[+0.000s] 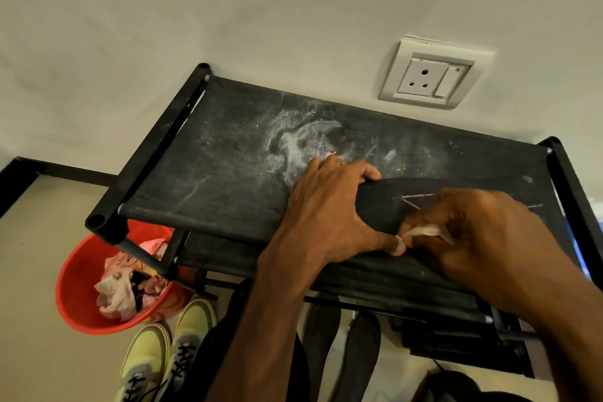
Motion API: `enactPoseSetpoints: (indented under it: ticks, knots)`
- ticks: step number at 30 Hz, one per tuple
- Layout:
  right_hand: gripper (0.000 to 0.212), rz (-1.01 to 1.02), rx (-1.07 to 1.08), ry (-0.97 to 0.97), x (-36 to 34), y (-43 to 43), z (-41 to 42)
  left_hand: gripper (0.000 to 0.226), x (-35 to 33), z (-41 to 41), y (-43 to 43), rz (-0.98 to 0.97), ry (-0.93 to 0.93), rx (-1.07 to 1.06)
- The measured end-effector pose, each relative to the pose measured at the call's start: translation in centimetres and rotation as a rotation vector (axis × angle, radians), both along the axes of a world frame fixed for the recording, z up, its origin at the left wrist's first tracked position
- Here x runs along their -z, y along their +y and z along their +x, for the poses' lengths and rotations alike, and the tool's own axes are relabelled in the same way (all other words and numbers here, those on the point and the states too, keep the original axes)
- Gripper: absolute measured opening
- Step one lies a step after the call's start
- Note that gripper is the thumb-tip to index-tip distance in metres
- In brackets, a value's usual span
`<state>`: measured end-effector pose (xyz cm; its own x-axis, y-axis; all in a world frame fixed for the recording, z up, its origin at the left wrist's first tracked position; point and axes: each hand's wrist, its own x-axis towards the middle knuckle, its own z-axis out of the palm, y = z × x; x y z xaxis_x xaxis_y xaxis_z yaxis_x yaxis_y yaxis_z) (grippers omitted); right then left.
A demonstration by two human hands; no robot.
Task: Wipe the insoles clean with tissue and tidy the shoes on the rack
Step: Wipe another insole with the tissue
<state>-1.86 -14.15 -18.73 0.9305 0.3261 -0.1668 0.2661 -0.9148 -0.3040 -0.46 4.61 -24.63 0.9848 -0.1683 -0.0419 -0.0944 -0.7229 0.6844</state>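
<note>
A black insole [385, 202] lies on the dusty black fabric top of the shoe rack [208, 173]. My left hand [329, 209] grips the insole's near end, fingers curled over its far edge and thumb under the near edge. My right hand [483, 232] pinches a crumpled white tissue [422, 232] and presses it on the insole right beside my left thumb. Much of the insole is hidden under both hands. Two more dark insoles [346, 349] lie on the floor below the rack. A pair of yellow-green sneakers [166, 356] with black laces stands on the floor at the lower left.
A red plastic tub [78, 274] full of crumpled pinkish tissues sits on the floor under the rack's left corner. The rack stands against a white wall with a socket plate [430, 75]. Lower black shelves [440, 320] show beneath the top. A dark object lies at the bottom right.
</note>
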Motion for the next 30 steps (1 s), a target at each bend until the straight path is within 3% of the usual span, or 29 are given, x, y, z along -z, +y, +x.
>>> enactPoseSetpoints:
  ticks: [5,10,18,25,30]
  knots:
    - [0.021,0.031,0.083,-0.225,1.9,1.9,2.4,0.095,-0.1,0.0,0.1,0.011,0.041,0.026]
    - [0.02,0.068,0.122,-0.287,2.7,3.4,4.9,0.102,-0.1,0.0,0.0,0.012,0.058,0.009]
    - [0.034,0.138,-0.087,-0.088,2.0,1.6,1.9,0.131,-0.1,0.1,0.1,-0.062,0.094,-0.033]
    - [0.019,0.027,0.049,-0.331,3.3,3.2,5.0,0.137,-0.2,-0.3,0.0,-0.089,0.101,-0.049]
    - [0.031,0.122,-0.182,-0.187,2.7,3.9,3.5,0.142,-0.1,0.1,0.1,-0.123,0.119,-0.059]
